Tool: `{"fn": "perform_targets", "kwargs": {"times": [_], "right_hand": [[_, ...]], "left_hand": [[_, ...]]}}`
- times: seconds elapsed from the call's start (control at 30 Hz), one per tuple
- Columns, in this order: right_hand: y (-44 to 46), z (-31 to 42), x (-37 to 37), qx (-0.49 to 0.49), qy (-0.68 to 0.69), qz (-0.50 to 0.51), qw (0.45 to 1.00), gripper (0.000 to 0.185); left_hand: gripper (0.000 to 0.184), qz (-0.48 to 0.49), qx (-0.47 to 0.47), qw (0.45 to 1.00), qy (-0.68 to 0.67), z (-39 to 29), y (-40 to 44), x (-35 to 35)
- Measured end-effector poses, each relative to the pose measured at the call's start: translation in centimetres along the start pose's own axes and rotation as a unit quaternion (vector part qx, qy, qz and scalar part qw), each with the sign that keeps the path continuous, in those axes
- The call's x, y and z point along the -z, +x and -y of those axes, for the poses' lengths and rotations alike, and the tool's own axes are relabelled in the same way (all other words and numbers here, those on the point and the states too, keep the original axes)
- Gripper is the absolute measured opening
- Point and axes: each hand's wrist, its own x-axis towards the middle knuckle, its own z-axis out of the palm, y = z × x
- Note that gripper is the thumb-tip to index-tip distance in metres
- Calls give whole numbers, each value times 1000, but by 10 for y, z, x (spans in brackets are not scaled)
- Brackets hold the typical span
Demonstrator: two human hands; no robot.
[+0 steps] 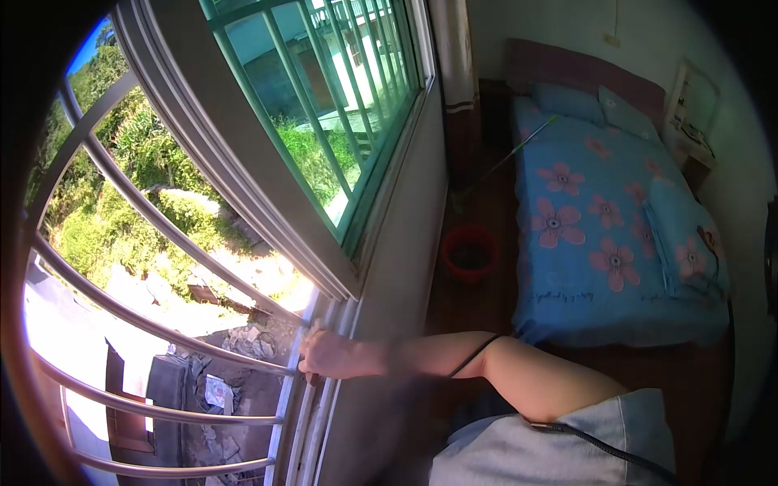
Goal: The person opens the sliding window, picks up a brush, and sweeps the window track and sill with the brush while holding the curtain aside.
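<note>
A pale sleeve (559,445) leads to the right hand (326,355), its grip curled at the window track (306,429), crosswise to the forearm (442,355); whether anything is clamped cannot be told.

Daylight enters at left through 1 window (320,121), glaring white on the ground outside (263,273); the bed (583,259) is dimmer, and wide-angle distortion curves the vignetted edges.

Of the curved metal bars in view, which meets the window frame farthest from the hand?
The bottommost bar: its right end meets the window frame lowest, while the others' ends are closer to the hand.
</note>
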Motion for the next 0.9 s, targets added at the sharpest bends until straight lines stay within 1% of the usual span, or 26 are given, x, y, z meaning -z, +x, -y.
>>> {"fn": "perform_targets", "kwargs": {"times": [0.03, 0.1, 0.13, 0.17, 0.2, 0.23, 0.27, 0.3, 0.33, 0.37, 0.4, 0.47, 0.5, 0.53, 0.57, 0.6, 0.63, 0.7, 0.73, 0.77, 0.83, 0.87, 0.9], "right_hand": [[-2, -6, 5, -3, 45, -34, 998, 6], [-6, -16, 14, 14, 142, -87, 986, 9], [-6, -21, 17, 4, 214, -108, 971, 11], [-8, -16, 37, -39, 339, -115, 933, 16], [-12, -17, 46, -26, 320, -124, 939, 20], [-11, -17, 43, -39, 369, -114, 922, 20], [-10, -16, 46, -15, 369, -119, 922, 19], [-9, -13, 43, -26, 378, -104, 920, 20], [-3, -7, 33, 24, 385, -125, 914, 21], [0, 3, 28, 30, 412, -121, 903, 22], [4, 16, 24, 17, 463, -100, 881, 21], [17, 50, 31, 87, 460, -80, 880, 20], [25, 64, 29, 118, 463, -65, 876, 19], [36, 80, 24, 128, 470, -57, 872, 19], [44, 99, 19, 148, 507, -25, 849, 19], [51, 118, 15, 164, 541, 6, 825, 18], [60, 138, 10, 171, 555, 39, 813, 18], [78, 178, -3, 194, 580, 87, 786, 17], [86, 198, -14, 207, 593, 104, 771, 17], [93, 217, -24, 220, 591, 126, 766, 16], [108, 251, -48, 250, 564, 157, 772, 18], [116, 267, -58, 266, 550, 169, 774, 18], [121, 281, -67, 285, 538, 167, 776, 18]], "left_hand": [[24, 13, 18, 1000, 6, -1, 1, 13], [25, 1, 4, 999, -34, 32, 9, -17], [20, -4, 13, 1000, -20, 40, 14, -22], [17, -6, 34, 999, -6, 36, 22, -17], [12, -29, 21, 999, -14, 28, 28, -3], [11, -117, 10, 993, -27, 21, 35, 11], [13, -173, -9, 985, 11, 16, 41, 21], [9, -190, 31, 981, 25, 17, 39, 28], [9, -229, 67, 971, 34, 17, 40, 39], [10, -268, 92, 958, 42, 17, 40, 48], [10, -306, 123, 943, 47, 23, 37, 48], [12, -367, 162, 914, 63, 33, 19, 54], [12, -370, 179, 909, 69, 38, 12, 55], [12, -374, 209, 897, 106, 40, 4, 61], [13, -373, 237, 886, 142, 43, -4, 64], [20, -324, 278, 889, 166, 49, -16, 63], [20, -321, 286, 887, 166, 53, -25, 63], [31, -204, 403, 867, 209, 64, -37, 62], [44, -114, 452, 860, 208, 70, -48, 56], [44, -117, 460, 856, 206, 75, -53, 54], [53, 33, 505, 819, 268, 80, -68, 50], [60, 78, 517, 791, 317, 86, -75, 40], [60, 80, 527, 787, 311, 88, -82, 35]]}}
